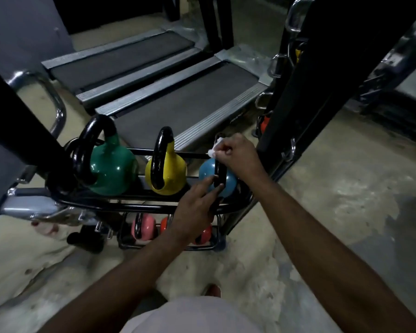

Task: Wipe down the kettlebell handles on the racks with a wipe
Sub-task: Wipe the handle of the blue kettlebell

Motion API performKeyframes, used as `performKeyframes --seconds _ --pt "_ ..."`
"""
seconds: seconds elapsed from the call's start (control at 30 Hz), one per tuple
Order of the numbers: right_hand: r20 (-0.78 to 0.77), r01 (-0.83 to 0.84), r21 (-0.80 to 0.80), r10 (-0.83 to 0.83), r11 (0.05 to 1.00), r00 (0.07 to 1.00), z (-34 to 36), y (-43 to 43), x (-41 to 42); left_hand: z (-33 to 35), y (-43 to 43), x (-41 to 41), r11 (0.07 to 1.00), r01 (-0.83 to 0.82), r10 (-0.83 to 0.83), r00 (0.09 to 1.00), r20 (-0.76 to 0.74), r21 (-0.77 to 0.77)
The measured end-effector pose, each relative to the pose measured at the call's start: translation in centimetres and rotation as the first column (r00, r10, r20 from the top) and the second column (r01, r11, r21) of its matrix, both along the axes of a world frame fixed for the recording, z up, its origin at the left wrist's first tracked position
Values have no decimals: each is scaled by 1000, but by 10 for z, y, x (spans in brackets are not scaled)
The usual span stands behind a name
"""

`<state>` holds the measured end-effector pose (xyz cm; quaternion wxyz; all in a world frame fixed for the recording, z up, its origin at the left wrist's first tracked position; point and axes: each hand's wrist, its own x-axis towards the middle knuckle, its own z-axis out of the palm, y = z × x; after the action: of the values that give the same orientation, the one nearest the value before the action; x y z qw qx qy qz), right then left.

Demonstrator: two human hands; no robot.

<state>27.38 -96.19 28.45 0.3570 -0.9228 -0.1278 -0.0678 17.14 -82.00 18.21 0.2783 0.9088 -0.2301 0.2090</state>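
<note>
Gripping wipe (212, 150), right hand (235, 152) atop upright handle (219, 174).

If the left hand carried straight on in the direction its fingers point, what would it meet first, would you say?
The left hand points forward toward the blue kettlebell; its fingertips already appear to touch the black handle, so that comes first, though depth is unclear.

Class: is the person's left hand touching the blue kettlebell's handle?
Touching. The head view shows the left hand with its fingers laid against the lower part of the blue kettlebell's black handle, no gap between them.
</note>
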Motion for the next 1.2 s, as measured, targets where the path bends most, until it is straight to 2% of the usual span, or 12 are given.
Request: performKeyframes --seconds 0.1,0.2,0.27,0.37,0.47,0.57,0.67,0.73,0.77,0.83,1.0,1.2 --pt "-34 -242 -532 266 811 963 13 19 -4 -12 3 0 998 52 -52 999 -6 30" --pt "-28 -199 -677 246 708 969 29 35 14 -11 3 -4 993 98 -95 994 -46 72" --pt "-56 -110 -545 95 831 994 35 30 33 -1 5 -8 995 95 -93 994 -55 41" --pt "-281 140 30 -126 990 951 18 4 35 12 8 -6 997 72 -72 996 -55 -2" --pt "-420 325 488 -108 810 901 -18 -7 3 26 6 9 997 36 -39 998 -53 -66" --pt "-542 464 620 -83 633 836 -23 -1 18 40 6 29 997 62 -65 996 -55 -51" --pt "-493 450 474 -195 757 848 -7 12 50 47 10 40 993 112 -109 990 -86 27" --pt "-323 254 125 -203 959 924 9 19 57 47 11 43 988 123 -116 990 -74 90" --pt "-234 105 -140 -136 985 963 14 23 59 45 10 45 982 136 -129 990 -59 131" --pt "-208 -109 -508 1 854 978 26 34 62 39 9 47 967 145 -152 988 17 210" --pt "-312 -147 -602 -63 785 948 45 44 99 57 11 43 956 91 -147 971 187 280" --pt "-407 39 -470 -256 882 877 19 20 117 57 19 55 976 147 -122 980 -158 159"
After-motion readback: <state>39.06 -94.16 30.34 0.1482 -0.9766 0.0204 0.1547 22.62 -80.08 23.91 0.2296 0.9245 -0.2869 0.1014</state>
